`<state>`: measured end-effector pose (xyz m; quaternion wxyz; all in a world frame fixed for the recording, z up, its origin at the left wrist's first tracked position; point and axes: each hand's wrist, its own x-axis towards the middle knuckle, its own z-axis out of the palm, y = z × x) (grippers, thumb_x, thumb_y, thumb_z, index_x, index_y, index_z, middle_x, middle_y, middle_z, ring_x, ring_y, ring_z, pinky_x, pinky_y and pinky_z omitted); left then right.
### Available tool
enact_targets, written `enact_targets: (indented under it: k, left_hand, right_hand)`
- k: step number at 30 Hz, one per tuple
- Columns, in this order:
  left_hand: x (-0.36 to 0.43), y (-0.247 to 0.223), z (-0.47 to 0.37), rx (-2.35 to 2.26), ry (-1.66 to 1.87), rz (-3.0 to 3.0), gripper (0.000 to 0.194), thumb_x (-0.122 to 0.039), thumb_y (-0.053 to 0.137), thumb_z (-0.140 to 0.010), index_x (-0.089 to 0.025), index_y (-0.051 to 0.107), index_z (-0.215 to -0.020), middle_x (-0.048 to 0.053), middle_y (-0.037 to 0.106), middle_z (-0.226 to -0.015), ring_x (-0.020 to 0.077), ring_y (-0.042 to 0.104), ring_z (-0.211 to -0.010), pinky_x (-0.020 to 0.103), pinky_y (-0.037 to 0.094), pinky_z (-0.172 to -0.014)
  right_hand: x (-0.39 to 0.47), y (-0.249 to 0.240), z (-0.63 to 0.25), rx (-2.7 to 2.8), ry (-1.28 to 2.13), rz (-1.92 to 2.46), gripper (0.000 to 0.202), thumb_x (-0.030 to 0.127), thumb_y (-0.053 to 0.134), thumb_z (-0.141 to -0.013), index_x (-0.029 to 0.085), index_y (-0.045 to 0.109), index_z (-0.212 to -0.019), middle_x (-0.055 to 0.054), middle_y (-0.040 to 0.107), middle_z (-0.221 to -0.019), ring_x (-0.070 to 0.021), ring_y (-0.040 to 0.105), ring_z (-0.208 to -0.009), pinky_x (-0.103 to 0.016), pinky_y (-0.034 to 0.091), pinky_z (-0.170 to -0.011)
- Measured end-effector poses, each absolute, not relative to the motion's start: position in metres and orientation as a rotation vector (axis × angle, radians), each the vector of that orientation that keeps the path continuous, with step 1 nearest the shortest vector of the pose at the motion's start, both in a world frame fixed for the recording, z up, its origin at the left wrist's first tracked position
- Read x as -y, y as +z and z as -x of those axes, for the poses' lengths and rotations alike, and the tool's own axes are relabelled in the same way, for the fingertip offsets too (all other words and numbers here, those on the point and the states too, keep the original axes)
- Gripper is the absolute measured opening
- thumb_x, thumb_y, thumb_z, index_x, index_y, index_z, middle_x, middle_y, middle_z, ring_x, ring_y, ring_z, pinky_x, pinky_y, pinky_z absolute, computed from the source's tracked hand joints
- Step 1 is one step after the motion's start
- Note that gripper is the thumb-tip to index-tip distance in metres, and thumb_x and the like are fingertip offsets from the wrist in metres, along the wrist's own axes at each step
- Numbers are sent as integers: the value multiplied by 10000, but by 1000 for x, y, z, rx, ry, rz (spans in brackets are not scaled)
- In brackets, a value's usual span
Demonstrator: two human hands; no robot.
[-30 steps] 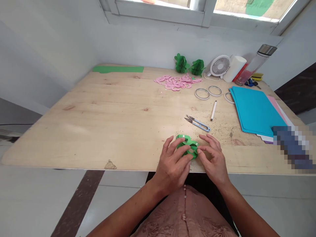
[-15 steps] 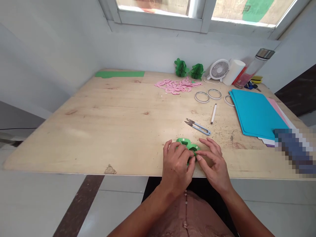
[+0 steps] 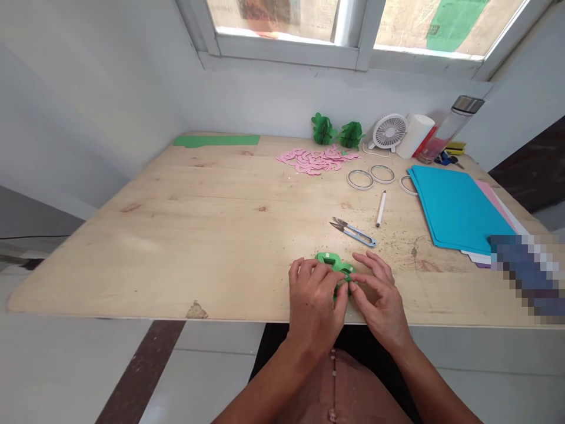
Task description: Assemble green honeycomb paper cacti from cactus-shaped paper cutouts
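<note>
Near the table's front edge lies a green paper cutout with openings cut in it and small white squares on top. My left hand covers its lower left part, with thumb and index finger closed on its edge. From the other side my right hand pinches the same cutout between thumb and index finger, its other fingers lifted. Both sets of fingertips nearly meet at the cutout's lower right. Just beyond it rest blue-handled thread snips, blades to the left. A white pen lies behind my right hand.
Pink paper cutouts lie in a heap at the back, before two green folded-paper pieces. Tape rolls, a small white fan and a bottle stand or lie rightward. Blue sheets are at right, a green strip back left.
The camera view has tilted slightly, so the table sits a little lower in the picture. Both hands stay on the green paper cutout, with only small finger movements.
</note>
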<state>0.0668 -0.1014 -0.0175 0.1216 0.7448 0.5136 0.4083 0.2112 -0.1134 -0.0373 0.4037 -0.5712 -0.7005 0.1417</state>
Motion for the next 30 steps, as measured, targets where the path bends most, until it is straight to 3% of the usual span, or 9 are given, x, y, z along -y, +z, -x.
enact_targets:
  k: [13,30]
  left_hand:
    - [102,-23,-69,-1580,1145,-2358,183,-176,530,-851,-213,636,-706,15,622,-718,208,551,-871,504,294,-1020]
    - [101,-28,-69,-1596,1146,-2380,165,-169,522,-838,-193,610,-701,13,620,-716,208,559,-886,502,279,-1036]
  right_hand:
    - [114,-40,-212,1827,328,1398,125,237,539,-864,233,660,-836,-76,573,-1271,-296,384,-1284,-567,359,-1010]
    - [114,-42,-211,1834,288,1402,134,229,528,-869,230,654,-827,-79,581,-1251,-293,396,-1270,-556,370,-998]
